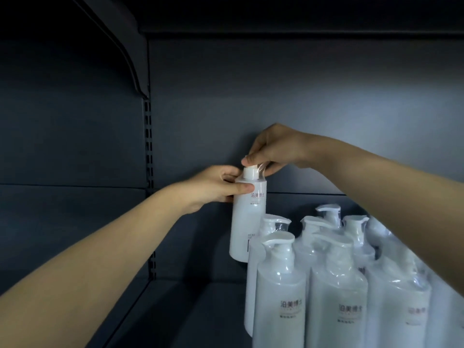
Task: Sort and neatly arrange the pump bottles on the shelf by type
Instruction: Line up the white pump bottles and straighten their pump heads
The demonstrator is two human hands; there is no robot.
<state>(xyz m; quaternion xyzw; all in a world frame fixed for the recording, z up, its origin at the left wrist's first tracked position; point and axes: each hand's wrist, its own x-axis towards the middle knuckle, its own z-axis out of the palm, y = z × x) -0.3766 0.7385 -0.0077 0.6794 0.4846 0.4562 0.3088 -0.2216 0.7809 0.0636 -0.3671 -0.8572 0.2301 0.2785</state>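
Head view: the left grip (221,185) is closed round the shoulder of an upright white bottle (247,222). The right grip (271,151) pinches that bottle's cap (251,172) from above. The bottle sits at the left rear of the wrapped pump bottles (336,285) crowding the dark shelf (175,312). Its base contact cannot be determined.

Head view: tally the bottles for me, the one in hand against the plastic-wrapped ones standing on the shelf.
White bottle, held: 1
Plastic-wrapped pump bottles, standing: at least 7; more may be hidden at the right
Total: at least 8
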